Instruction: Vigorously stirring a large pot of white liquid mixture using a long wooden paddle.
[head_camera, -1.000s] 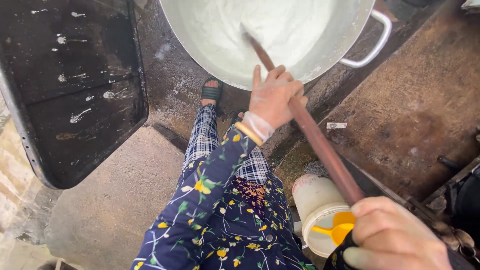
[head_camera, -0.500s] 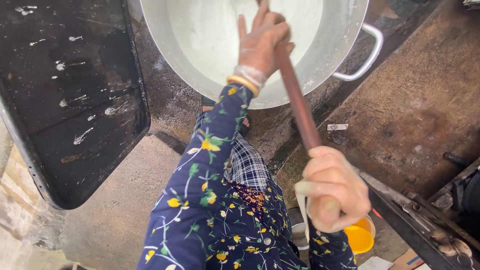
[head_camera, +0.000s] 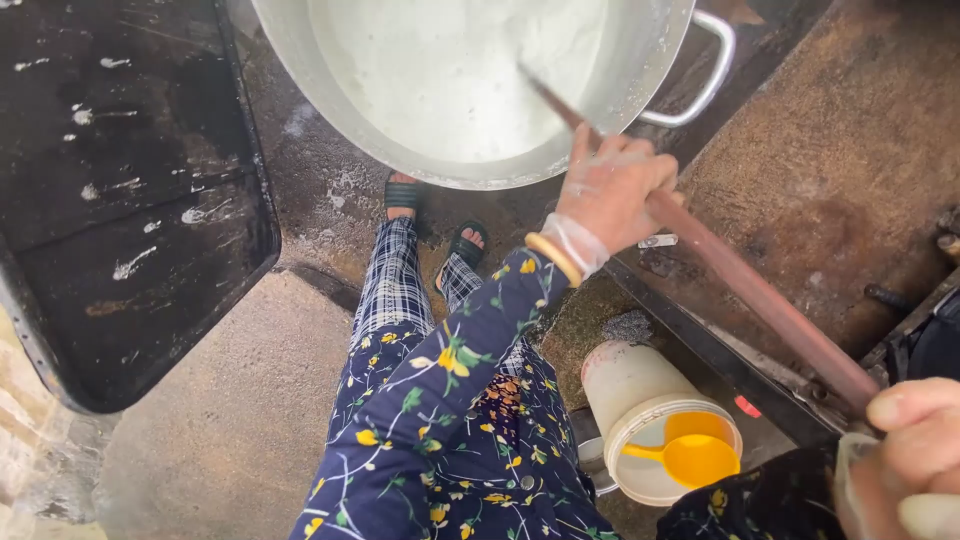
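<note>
Hands (head_camera: 615, 190) slid lower, stick (head_camera: 740, 285) tilting rightward (pot (head_camera: 640, 60) unmoved).

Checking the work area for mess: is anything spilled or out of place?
White splatters dot the dark tray at left, looking like drips of the white liquid in the big metal pot. Nothing else stands out.

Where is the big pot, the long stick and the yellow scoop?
big pot (head_camera: 330, 95), head view, on its metal side wall.
long stick (head_camera: 760, 295), head view, on the middle of its brown shaft.
yellow scoop (head_camera: 697, 458), head view, on its round bowl.
</note>
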